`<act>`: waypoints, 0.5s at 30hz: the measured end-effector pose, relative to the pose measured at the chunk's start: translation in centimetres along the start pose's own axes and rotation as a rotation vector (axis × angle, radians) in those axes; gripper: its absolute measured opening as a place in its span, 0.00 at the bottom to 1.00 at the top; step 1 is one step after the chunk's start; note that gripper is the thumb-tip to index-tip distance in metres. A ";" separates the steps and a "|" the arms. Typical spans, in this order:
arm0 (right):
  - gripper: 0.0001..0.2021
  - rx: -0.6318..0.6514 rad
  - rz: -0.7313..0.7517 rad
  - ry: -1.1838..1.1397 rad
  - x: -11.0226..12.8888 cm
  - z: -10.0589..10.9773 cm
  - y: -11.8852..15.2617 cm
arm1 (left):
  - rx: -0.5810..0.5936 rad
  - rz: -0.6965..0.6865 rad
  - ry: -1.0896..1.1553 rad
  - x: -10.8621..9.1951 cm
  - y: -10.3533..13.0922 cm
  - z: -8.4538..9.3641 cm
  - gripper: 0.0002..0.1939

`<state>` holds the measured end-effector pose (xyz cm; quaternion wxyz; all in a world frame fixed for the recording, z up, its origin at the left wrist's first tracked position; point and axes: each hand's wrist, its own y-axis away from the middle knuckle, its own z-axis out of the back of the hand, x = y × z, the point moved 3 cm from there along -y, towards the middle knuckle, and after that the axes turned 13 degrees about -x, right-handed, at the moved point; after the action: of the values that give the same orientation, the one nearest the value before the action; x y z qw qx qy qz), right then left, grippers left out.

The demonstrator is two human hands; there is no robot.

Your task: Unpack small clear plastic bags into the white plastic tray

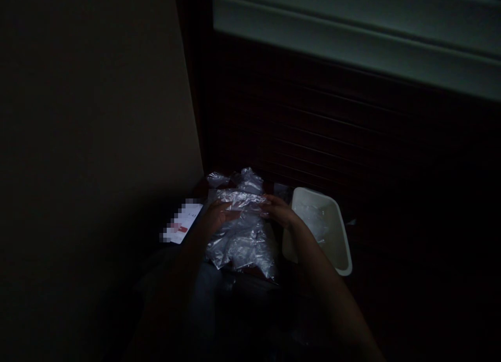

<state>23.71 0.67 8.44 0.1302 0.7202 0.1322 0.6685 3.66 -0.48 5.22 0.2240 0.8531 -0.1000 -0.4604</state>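
Folded clear plastic [245, 199] is what both hands are on, a crinkly, shiny strip held sort of crosswise over the dark reddish surface [255, 272], back from its near edge. Left hand [213, 215] has the left end, fingers on top and thumb underneath from what I can make out; right hand [279, 210] has the other end about the same way, so neither one's spread wide. It's super dark, so can't tell exactly how tight the grip is. Below the strip there's a crumpled plastic pile [240, 242] reaching down to the surface's near edge, and more wrinkly plastic bunches [250, 180] sit toward the far edge, past the hands. Just right of the right hand is a white bin [343, 247], open at the top, with some loose see-through plastic [315, 221] in it; can't tell what it's standing on. Off near the left edge there's a bright white panel [183, 223], tilted, partly pixelated, with a red patch on it. Plain wall [97, 90] on the left, dark slatted panel [313, 121] behind everything, and pale horizontal boards [352, 33] up top on the right.
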 end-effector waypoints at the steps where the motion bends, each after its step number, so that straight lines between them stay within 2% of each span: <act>1: 0.16 -0.031 0.009 -0.006 0.1 0.1 0.0 | 0.020 0.014 0.000 0.0 0.0 0.0 0.11; 4: 0.17 -0.103 0.057 -0.013 0.1 0.4 -0.3 | 0.073 0.021 -0.009 -0.1 0.2 0.0 0.14; 7: 0.18 -0.097 0.105 0.004 0.0 0.5 -0.6 | 0.107 -0.002 -0.015 -0.2 0.2 0.0 0.18; 13: 0.16 -0.077 0.187 0.029 -0.2 0.7 -0.8 | 0.152 0.000 0.004 0.2 -0.3 0.1 0.15; 15: 0.15 -0.074 0.182 0.041 -0.2 0.7 -0.7 | 0.134 -0.001 0.037 0.4 -0.4 0.3 0.13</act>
<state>24.41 1.27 7.96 0.0926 0.7102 0.0442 0.6965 3.61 -0.30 4.61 0.1679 0.8746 -0.1259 -0.4372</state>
